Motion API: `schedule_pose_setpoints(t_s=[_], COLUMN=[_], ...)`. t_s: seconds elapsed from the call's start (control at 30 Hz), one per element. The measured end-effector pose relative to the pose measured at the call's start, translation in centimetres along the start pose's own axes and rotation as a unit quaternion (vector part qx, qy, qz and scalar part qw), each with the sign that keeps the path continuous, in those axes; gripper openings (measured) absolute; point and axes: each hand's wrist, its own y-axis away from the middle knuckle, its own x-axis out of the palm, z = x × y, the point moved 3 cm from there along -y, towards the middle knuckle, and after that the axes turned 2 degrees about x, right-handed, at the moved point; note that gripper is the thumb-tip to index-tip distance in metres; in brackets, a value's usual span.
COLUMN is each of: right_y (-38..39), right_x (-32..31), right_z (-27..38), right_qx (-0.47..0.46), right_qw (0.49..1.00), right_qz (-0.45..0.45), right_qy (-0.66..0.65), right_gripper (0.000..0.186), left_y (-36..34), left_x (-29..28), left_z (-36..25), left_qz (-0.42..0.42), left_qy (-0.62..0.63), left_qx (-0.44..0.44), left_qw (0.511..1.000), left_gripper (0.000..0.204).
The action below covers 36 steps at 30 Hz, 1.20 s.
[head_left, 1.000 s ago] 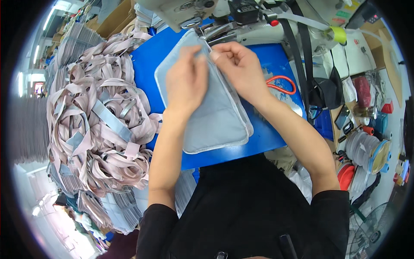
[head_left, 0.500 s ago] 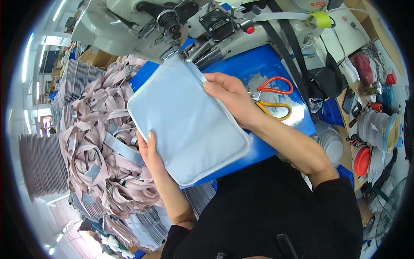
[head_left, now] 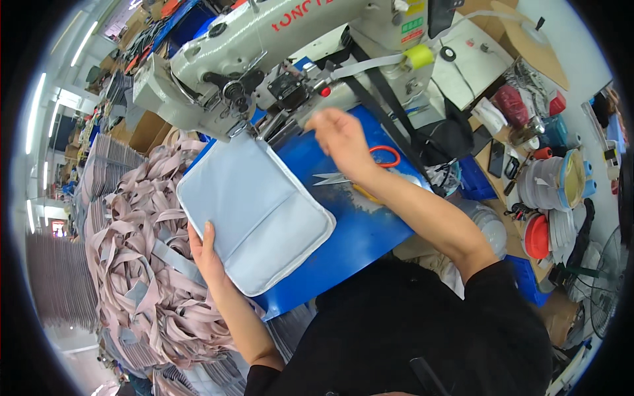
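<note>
The left hand [head_left: 210,256] is gripping the pouch [head_left: 254,211] by its edge; the right hand [head_left: 339,140] is hovering near the machine [head_left: 244,41], fingers bent, possibly pinching something, I can't tell!

Large red lettering [head_left: 300,16] stands on the pale arm of the industrial sewing machine [head_left: 224,56], beyond the right fingers [head_left: 325,123], cut off by the view's upper edge. Farther beyond and rightward of those fingers, the machine's upright column bears a green label [head_left: 412,26] and a yellow label [head_left: 415,8], their print too small to read.
</note>
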Motion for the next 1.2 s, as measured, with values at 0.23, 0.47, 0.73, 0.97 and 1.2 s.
schedule_pose_setpoints(t_s=[0.23, 0.47, 0.73, 0.97, 1.2], right_y=[-2.6, 5.5, 7.9, 6.3, 2.5], right_x=[-1.3, 2.8, 3.5, 4.9, 6.3], right_z=[2.1, -0.4, -1.4, -1.9, -3.6], right_qx=[-0.003, 0.077, 0.179, 0.192, 0.174], right_qw=[0.998, 0.982, 0.971, 0.952, 0.961], right_qz=[-0.05, 0.112, 0.149, 0.138, 0.124], right_qy=[-0.039, 0.133, -0.059, -0.192, -0.176], right_gripper=[0.037, 0.032, 0.044, 0.048, 0.042], left_y=[1.9, 6.0, 7.4, 4.3, -0.5], left_x=[0.1, 2.1, 2.0, 1.9, 1.5], left_z=[-0.9, -1.9, -2.0, -2.2, -3.1], left_qz=[0.014, -0.006, -0.031, -0.039, -0.037], left_qy=[0.05, 0.021, -0.007, 0.019, -0.011], left_qx=[-0.017, -0.017, -0.002, 0.019, 0.032], left_qw=[0.998, 1.0, 0.999, 0.999, 0.999], left_gripper=[0.062, 0.069, 0.068, 0.064, 0.059])
